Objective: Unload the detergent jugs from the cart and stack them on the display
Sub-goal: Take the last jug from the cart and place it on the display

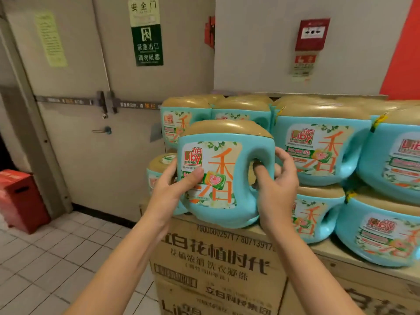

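The left hand [172, 185] grips the left side of a teal jug [225, 178], with the thumb laid across the label and the fingers curled round behind. The right hand [278, 187] grips the jug's handle [271, 153]: one digit pokes through the handle hole and the rest wrap over its outer side. The jug is upright, tan cap [227, 128] on top and label facing the camera. Its base is at the front edge of the top carton [216, 258]; whether it rests there or hangs just above cannot be told. Just behind and to its left sit more jugs [185, 119] in two layers. To its right is a stack [320, 151] of the same jugs, also two high, handles to the right, all on cartons. Behind the stack is a pale wall with a red alarm [312, 34]. To the left is a grey door [75, 98] with a green sign [148, 45], and a red box [20, 196] stands on the tiled floor [56, 258]
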### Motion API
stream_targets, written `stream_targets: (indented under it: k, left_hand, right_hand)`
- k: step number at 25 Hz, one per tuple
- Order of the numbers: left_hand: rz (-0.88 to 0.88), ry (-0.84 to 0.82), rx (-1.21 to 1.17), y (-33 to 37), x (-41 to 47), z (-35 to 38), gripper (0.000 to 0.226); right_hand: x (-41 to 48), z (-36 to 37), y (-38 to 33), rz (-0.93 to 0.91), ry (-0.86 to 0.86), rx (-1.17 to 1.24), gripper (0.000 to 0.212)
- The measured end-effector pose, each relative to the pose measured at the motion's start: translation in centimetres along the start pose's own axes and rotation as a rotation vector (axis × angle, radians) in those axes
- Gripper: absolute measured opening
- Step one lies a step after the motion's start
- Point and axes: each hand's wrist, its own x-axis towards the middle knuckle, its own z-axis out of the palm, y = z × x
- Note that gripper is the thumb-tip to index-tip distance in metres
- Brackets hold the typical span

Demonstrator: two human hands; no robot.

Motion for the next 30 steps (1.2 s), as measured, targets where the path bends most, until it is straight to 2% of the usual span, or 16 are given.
stream_targets:
  k: [3,5,10,15,18,20,22,25,27,30]
  left_hand:
    - [0.036,-0.072,0.035,0.4,3.7,-0.8,0.078]
    - [0.063,-0.058,0.057,0.3,6.0,-0.9,0.088]
    - [0.118,-0.039,0.021,-0.2,11.0,-1.2,0.091]
    - [0.162,-0.011,-0.003,-2.3,12.8,-0.1,0.105]
    - [0.188,0.022,0.084,-3.4,13.5,0.4,0.128]
    - [0.197,0.024,0.102,-3.8,14.1,0.6,0.132]
    - [0.199,0.024,0.114,-3.9,14.6,0.9,0.132]
    - [0.208,0.039,0.126,-4.1,15.0,1.4,0.134]
    - [0.22,0.037,0.127,-4.0,14.9,1.8,0.134]
    - [0.239,0.028,0.101,-4.0,14.9,2.4,0.127]
  right_hand:
    - [1.6,2.7,0.2,-0.056,0.078,-0.032,0.039]
    - [2.8,4.2,0.3,-0.076,0.108,-0.07,0.04]
    - [5.4,6.0,0.7,-0.203,0.122,-0.185,0.036]
    - [6.6,5.6,2.1,-0.271,0.133,-0.337,0.034]
    - [6.2,5.0,3.2,-0.2,0.062,-0.487,0.047]
    - [6.0,4.4,3.5,-0.213,0.024,-0.633,0.055]
    - [5.4,3.6,3.5,-0.262,0.034,-0.703,0.054]
    - [2.5,1.8,4.6,-0.314,0.091,-0.673,0.042]
    - [0.1,0.5,6.2,-0.194,0.081,-0.643,0.03]
    - [-2.1,-0.2,8.7,0.163,-0.047,-0.667,0.023]
